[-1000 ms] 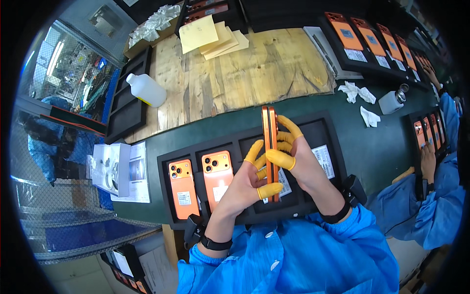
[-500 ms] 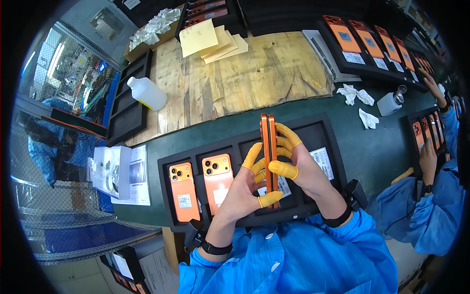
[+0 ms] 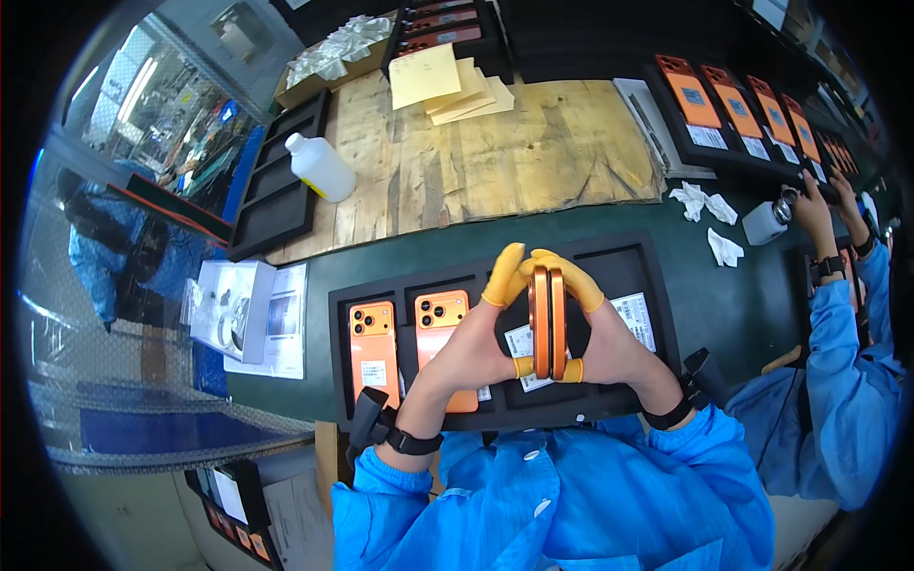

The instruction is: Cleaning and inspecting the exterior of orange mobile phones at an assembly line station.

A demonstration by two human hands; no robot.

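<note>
Two orange smartphones are held upright, edge toward me and side by side, above a black compartment tray. My left hand grips the left smartphone and my right hand the right smartphone; yellow finger cots cover the fingertips. Curled fingers meet over the far ends, thumbs at the near ends. A narrow dark line runs between the phones. In the tray's left compartments lie a first orange phone and a second orange phone, cameras up. White label cards lie farther right.
A white bottle and yellow paper notes sit on the wooden board. Crumpled wipes and a pump bottle stand right. Beyond is another phone tray, with a co-worker's hand near it. A white box lies left.
Both hands have brought the two phones slightly nearer to me and right, with fingers shifted to the far ends. The co-worker's hand has moved toward the far tray. The whole view has shifted slightly.
</note>
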